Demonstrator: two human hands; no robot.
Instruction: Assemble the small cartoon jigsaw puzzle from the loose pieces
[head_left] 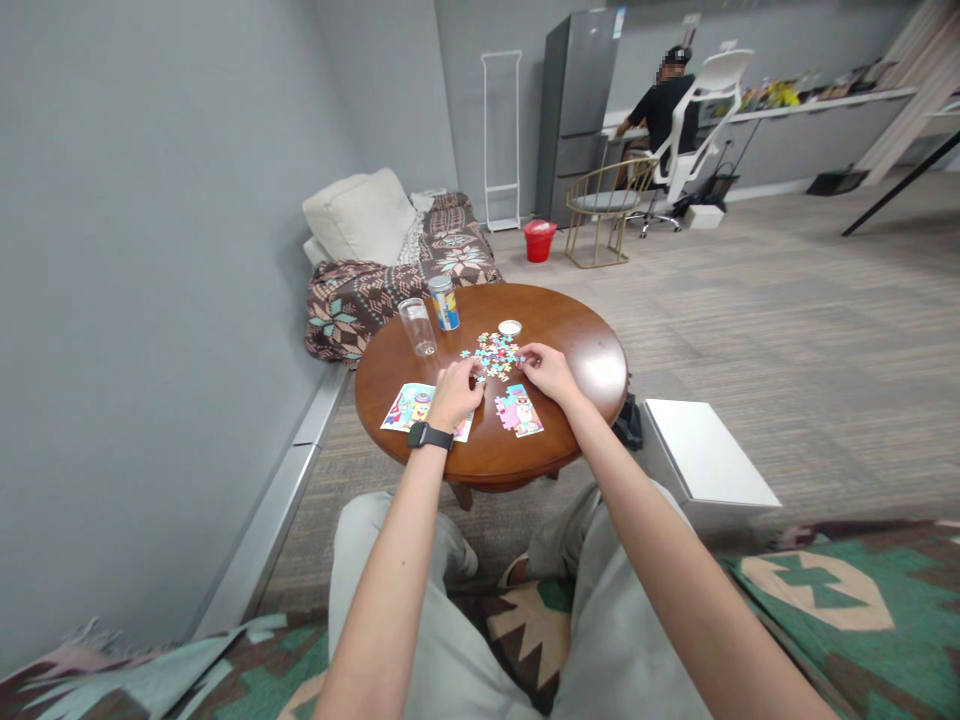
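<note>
A loose heap of small colourful jigsaw puzzle pieces point(495, 352) lies on the round brown wooden table point(577, 320). At the heap's right edge, my right hand point(547, 372) has its thumb and forefinger closed around what looks like a puzzle piece. My left hand point(454, 395), with a black watch on the wrist, curls its fingers at the heap's near left side; what is in its fingertips is too small to tell. Between my hands and nearer me is a partly joined puzzle section point(519, 411). A printed cartoon picture sheet point(409, 405) lies partly under my left hand.
A clear plastic jar point(418, 328), a blue and yellow can point(445, 305) and a round lid point(510, 328) stand behind the pieces. Beyond are a draped sofa point(405, 245), a red bin point(538, 241) and a seated person point(664, 110). A white box point(709, 450) is at right.
</note>
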